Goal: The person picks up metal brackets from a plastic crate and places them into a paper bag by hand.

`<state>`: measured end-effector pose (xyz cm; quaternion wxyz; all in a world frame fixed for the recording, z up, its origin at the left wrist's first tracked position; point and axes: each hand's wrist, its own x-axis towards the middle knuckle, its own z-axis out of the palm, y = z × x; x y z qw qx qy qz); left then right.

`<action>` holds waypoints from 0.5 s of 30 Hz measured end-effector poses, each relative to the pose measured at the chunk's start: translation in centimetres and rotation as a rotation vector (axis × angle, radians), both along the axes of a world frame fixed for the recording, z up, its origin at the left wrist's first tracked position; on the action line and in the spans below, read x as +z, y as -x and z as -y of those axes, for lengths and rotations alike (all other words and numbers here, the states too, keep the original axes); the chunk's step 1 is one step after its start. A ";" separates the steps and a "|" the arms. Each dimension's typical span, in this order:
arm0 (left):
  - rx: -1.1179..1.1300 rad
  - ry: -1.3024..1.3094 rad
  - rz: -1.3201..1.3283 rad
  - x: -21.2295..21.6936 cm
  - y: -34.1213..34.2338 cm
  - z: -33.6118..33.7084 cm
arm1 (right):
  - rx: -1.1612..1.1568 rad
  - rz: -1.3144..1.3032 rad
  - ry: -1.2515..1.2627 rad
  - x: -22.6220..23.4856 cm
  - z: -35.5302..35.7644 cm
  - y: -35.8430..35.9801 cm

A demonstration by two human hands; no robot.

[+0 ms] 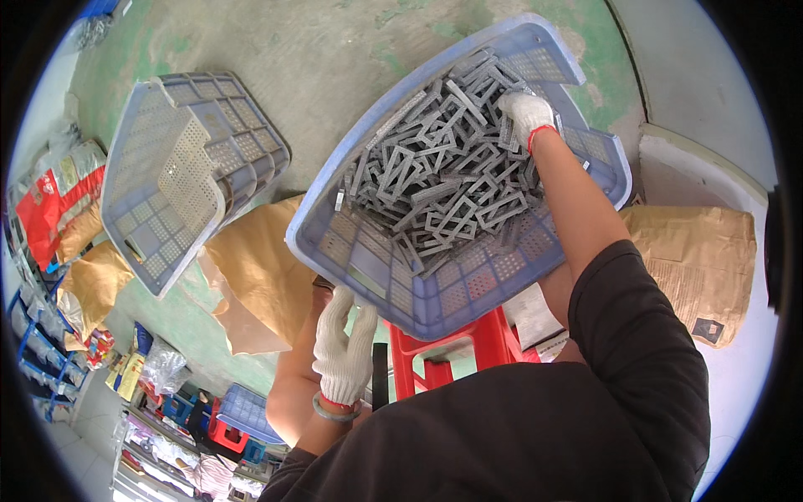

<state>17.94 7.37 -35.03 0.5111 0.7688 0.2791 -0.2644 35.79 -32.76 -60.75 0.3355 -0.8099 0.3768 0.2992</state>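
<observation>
A blue-purple plastic basket [468, 303] with perforated walls is tilted in front of me. Inside it lies a heap of grey rectangular frames [435, 171], jumbled over one another. My right hand [527, 115], in a white knitted glove with a red cuff, reaches into the far right of the heap. Its fingers are curled down against the frames, and what they hold is hidden. My left hand [345, 347], gloved alike, is by the basket's near left rim with fingers pointing up and apart. Nothing shows in it; whether its fingertips touch the rim I cannot tell.
Beneath the basket's near edge stands a red plastic stool [452, 351]. A second perforated basket [188, 171] sits at the left on the floor. Brown paper sacks [263, 272] lie between the baskets, with another paper sack [694, 268] at the right by the wall [703, 75].
</observation>
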 end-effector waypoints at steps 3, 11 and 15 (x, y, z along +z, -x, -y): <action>-0.020 0.058 0.033 -0.8 0.7 -0.1 | -0.392 0.001 -0.177 5.5 -2.6 -1.9; -0.144 0.020 0.024 -1.4 1.9 -0.7 | 0.237 -0.178 0.176 5.0 -8.6 0.5; -0.074 0.064 -0.049 -0.2 1.2 -0.6 | 0.243 -0.333 0.118 5.0 -8.0 -2.0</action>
